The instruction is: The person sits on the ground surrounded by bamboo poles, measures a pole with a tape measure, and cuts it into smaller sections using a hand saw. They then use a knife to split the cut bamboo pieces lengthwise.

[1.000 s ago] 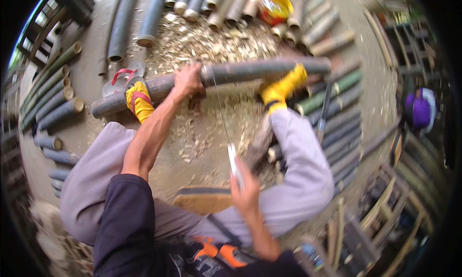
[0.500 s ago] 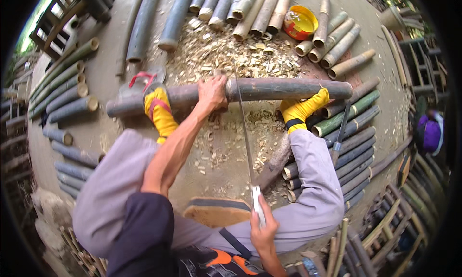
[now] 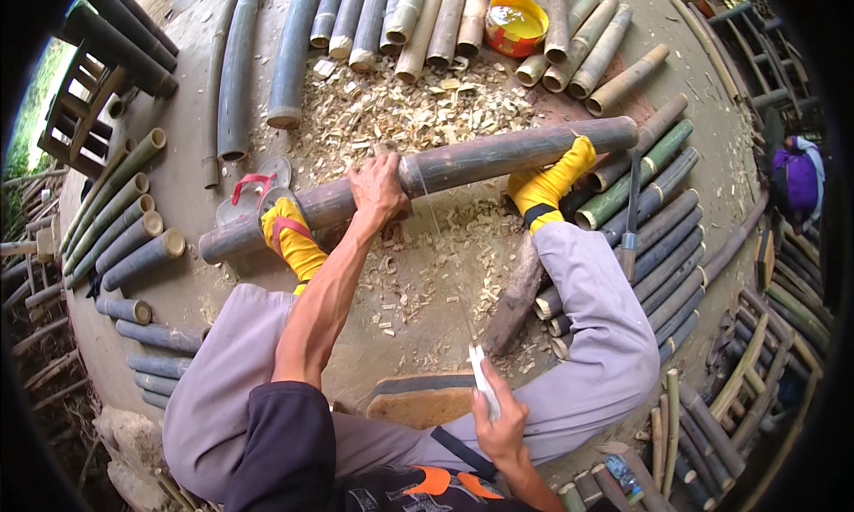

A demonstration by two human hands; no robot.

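Gripping a saw (image 3: pixel 481 376) in my right hand (image 3: pixel 503 421), a pole (image 3: pixel 503 159) in my left hand (image 3: pixel 377 187).
A red tub (image 3: pixel 513 45) holds something shiny; wood chips (image 3: pixel 400 112) and other poles (image 3: pixel 606 51) lie near.

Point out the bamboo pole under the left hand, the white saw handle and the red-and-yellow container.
Bamboo pole (image 3: pixel 454 167), head view: its side wall, right of the central node.
White saw handle (image 3: pixel 482 377), head view: its bare front part.
Red-and-yellow container (image 3: pixel 514 45), head view: outer wall, below the rim.
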